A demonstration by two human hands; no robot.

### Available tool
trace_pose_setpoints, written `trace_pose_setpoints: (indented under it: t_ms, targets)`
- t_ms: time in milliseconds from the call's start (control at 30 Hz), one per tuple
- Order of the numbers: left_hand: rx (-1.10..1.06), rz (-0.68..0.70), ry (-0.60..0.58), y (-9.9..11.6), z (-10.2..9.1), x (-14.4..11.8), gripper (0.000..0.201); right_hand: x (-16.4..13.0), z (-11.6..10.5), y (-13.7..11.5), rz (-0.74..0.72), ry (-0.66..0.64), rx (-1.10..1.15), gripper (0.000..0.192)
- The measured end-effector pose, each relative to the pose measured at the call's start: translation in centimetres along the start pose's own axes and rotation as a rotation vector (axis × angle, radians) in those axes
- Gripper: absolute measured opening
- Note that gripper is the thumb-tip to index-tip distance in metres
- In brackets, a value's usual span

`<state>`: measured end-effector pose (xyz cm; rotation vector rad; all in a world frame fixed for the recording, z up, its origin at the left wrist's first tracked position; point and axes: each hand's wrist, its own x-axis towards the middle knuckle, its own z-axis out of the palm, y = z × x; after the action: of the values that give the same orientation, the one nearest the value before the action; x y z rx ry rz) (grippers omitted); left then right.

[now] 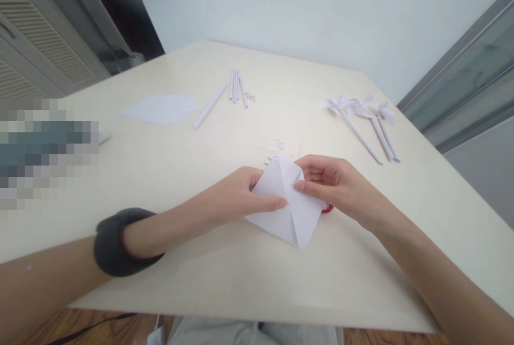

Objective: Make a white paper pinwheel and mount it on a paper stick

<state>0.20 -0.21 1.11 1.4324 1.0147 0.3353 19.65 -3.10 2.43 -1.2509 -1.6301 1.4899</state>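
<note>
Both hands, left hand (pixel 236 195) and right hand (pixel 333 184), pinch folded paper (pixel 287 211), seemingly flat.

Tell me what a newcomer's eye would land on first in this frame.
First, the folded white paper square at the near middle of the cream table, pinched from both sides by the left hand and the right hand. Next, finished paper pinwheels lie at far right, with rolled paper sticks and flat paper sheets at far left.

Left hand (pixel 236 197) and right hand (pixel 335 187) pinch together.
</note>
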Motion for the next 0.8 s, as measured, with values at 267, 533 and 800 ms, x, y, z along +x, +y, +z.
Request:
trace_pose_setpoints:
  t_ms: [267, 533, 800]
  targets:
    - [-0.004, -0.005, 0.001, 0.12, 0.03, -0.05, 0.015, -0.07, 0.15, -0.04, -0.009, 0.022, 0.000, 0.019]
    - [0.018, -0.013, -0.041, -0.16, -0.47, -0.09, 0.016, -0.13, 0.24, -0.21, 0.000, 0.019, -0.026, 0.020]
    - [-0.004, 0.018, 0.052, -0.57, -0.68, 0.06, 0.017, -0.70, -0.34, -0.64, -0.032, 0.065, -0.088, 0.022]
